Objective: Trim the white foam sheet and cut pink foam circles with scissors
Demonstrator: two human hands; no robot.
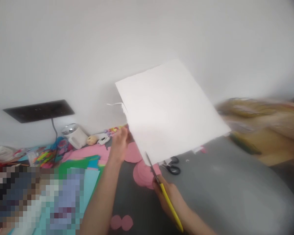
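My left hand (119, 143) holds up a large white sheet (169, 111) by its left edge, fingers closed on it. My right hand (170, 195) grips yellow-handled scissors (165, 192), whose blades meet the sheet's lower edge near its bottom corner. The sheet is tilted and lifted above a grey table (222, 189). A thin torn strip sticks out at the sheet's left edge.
Pink paper circles (143, 173) lie under the sheet, two more (122, 222) near me. Black scissors (172, 166) rest on the table. Coloured sheets (85, 169), a white mug (75, 137), markers and small items crowd the left. A dark wall panel (39, 111) hangs behind. Blurred yellowish things (264, 130) stand right.
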